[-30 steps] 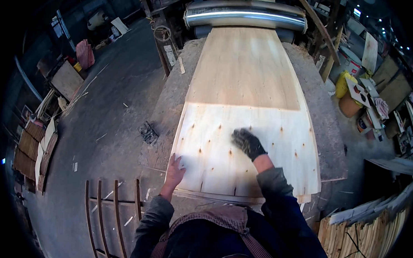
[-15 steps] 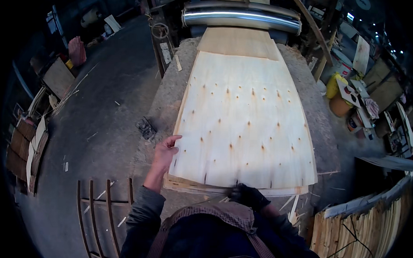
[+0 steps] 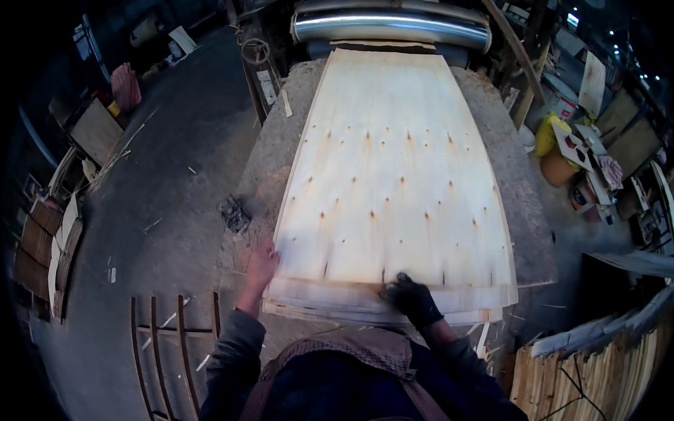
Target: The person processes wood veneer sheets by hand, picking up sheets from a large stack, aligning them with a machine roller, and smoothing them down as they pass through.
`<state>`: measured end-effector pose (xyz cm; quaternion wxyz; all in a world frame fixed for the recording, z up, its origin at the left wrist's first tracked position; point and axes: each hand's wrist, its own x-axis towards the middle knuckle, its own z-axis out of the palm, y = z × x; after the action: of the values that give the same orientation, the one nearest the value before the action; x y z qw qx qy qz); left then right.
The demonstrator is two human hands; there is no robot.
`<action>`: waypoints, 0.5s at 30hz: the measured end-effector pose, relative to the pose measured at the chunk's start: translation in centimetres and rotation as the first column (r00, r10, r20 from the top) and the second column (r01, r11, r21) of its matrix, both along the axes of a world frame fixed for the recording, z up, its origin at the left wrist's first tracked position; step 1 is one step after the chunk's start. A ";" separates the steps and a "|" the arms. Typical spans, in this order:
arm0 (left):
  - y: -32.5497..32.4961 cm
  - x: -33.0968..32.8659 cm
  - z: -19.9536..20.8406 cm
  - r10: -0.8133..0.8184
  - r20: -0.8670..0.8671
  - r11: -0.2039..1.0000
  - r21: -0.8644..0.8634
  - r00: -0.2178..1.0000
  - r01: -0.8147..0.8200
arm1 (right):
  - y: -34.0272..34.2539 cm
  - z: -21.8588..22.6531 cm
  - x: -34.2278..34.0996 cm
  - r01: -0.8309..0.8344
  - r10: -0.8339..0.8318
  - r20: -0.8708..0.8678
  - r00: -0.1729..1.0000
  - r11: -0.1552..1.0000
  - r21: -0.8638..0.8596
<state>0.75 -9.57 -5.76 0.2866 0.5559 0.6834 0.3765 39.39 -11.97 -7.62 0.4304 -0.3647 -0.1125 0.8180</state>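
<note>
Pale knotted wood veneer sheet [image 3: 397,183] atop a stack on a rough grey bench [image 3: 515,202], near edge in both hands.

Sheet: runs from 12 o'clock, below the shiny metal roller [image 3: 392,23], to the near edge at 6. Left hand [image 3: 261,265], bare, at 7 o'clock: grip loose, fingers flat on the sheet's corner. Right hand [image 3: 410,297], dark-gloved, at 6 o'clock: grip clenched over the front edge. Handling note, a judgement: thin veneer likely splits, so move both hands evenly, keeping edges flush with the stack.

Cool, dim workshop light; the pale veneer sheet [image 3: 397,190] is brightest, glare streaks the metal roller [image 3: 392,25], and fisheye edges darken and bend.
</note>
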 end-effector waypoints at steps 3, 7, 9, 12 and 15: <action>-1.5 2.2 -2.5 -0.017 -0.405 0.995 -0.098 0.914 -0.025 | 5.0 -0.6 -1.5 0.060 -0.060 -0.017 0.998 0.998 0.025; -2.5 4.3 -4.1 0.021 -0.554 0.997 -0.055 0.832 -0.062 | 12.0 -0.7 -3.0 0.093 -0.089 -0.045 0.995 0.992 0.084; -2.4 3.9 -4.4 0.008 -0.509 0.995 -0.080 0.861 -0.056 | 15.4 -0.3 -3.8 0.137 -0.133 -0.050 0.990 0.986 0.095; -2.0 2.9 -5.0 -0.024 -0.426 0.998 -0.067 0.904 -0.006 | 20.1 -1.9 -4.3 0.199 -0.173 -0.151 0.973 0.964 0.177; -2.1 2.0 -5.6 -0.011 -0.294 0.997 -0.076 0.956 -0.012 | 20.2 -1.7 -5.0 0.243 -0.204 -0.196 0.959 0.948 0.203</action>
<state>2.76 -11.70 -11.35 0.2032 0.5941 0.7325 0.2630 34.42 8.21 -9.34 0.5673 -0.2519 -0.1247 0.7741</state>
